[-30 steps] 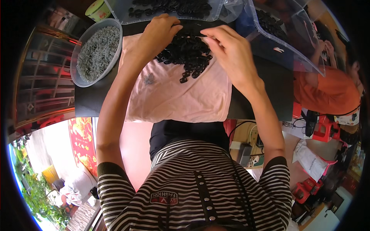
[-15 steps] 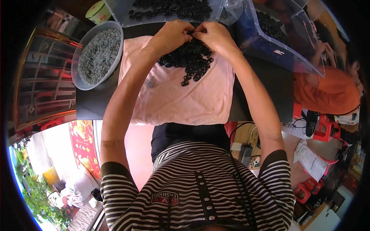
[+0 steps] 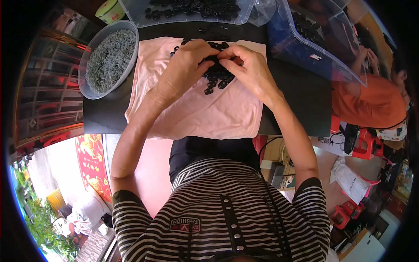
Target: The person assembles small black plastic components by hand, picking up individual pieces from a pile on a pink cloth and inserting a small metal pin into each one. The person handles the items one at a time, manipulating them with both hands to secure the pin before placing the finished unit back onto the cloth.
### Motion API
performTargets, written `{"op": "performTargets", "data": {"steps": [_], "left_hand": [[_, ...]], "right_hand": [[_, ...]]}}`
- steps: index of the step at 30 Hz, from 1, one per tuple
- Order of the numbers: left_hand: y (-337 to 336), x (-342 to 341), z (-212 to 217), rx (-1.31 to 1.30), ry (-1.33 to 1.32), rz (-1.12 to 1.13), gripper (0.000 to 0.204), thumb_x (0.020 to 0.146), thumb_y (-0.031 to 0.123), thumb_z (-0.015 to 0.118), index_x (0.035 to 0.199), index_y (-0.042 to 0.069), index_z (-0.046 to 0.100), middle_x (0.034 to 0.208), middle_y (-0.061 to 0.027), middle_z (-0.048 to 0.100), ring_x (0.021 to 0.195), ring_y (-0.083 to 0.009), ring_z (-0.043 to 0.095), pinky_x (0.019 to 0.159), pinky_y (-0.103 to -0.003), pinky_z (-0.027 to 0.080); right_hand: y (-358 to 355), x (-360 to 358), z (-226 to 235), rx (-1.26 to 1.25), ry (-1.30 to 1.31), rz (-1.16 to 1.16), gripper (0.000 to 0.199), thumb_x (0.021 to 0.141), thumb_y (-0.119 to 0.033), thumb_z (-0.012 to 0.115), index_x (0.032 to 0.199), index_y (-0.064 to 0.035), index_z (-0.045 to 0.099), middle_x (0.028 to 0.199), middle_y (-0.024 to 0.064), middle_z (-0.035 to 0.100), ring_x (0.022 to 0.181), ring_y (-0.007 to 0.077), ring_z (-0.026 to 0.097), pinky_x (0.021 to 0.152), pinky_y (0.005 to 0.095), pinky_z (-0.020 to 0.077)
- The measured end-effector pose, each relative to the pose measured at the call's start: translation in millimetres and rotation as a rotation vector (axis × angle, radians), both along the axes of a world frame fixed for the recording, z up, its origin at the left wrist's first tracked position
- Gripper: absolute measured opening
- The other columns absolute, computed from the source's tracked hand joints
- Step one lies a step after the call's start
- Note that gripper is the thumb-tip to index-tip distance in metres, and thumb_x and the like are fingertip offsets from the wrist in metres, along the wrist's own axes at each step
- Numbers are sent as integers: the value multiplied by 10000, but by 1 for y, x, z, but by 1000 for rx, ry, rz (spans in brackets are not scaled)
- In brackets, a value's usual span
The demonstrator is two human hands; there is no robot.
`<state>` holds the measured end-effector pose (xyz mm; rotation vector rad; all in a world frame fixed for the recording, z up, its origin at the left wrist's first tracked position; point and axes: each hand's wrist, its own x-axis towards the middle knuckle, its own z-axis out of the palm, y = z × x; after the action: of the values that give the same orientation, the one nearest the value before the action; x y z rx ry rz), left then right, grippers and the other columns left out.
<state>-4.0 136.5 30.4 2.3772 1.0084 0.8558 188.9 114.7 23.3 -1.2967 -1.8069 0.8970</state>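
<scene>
From where I stand, both hands meet over the loose black plastic pieces (image 3: 213,83) heaped at upper centre of the frame, on a pink cloth (image 3: 205,120). The left hand (image 3: 188,65) has its fingers curled inward; the right hand (image 3: 248,70) keeps thumb and forefinger narrow, tips near the left's. I can't tell whether either grips a piece. A round plastic tub (image 3: 135,48) of small grey parts (image 3: 109,61) sits upper left; a clear bin (image 3: 192,22) holding more black pieces stands at top centre.

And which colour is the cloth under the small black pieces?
The cloth is pale pink, best seen in the head view.
</scene>
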Motion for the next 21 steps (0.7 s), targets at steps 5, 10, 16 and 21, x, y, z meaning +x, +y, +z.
{"op": "performTargets", "data": {"steps": [5,10,16,21], "left_hand": [[-22,-2,-4,47,1,-5,222,782,38,668,1003,29,658,1042,-112,616,925,-281,605,793,-343,490],[-33,-2,19,104,5,79,169,790,61,669,957,35,681,966,-106,656,874,-253,631,758,-336,499],[16,-15,13,141,-80,199,112,763,46,662,866,7,680,879,-125,646,828,-293,619,742,-348,488],[74,-18,-15,133,38,219,123,771,81,652,869,18,691,888,-148,646,781,-322,624,738,-374,489]], "right_hand": [[32,10,-3,150,-89,-121,127,803,-120,649,889,-27,664,844,123,669,762,263,646,679,335,490],[77,9,-20,333,-292,-267,129,785,-163,672,866,-63,686,840,116,666,801,310,645,704,388,500],[84,7,-31,299,-364,-306,132,778,-190,683,871,-98,702,860,100,660,801,319,640,724,422,493],[87,4,-34,274,-360,-322,125,806,-187,662,884,-96,698,878,76,647,809,280,633,711,375,485]]}}
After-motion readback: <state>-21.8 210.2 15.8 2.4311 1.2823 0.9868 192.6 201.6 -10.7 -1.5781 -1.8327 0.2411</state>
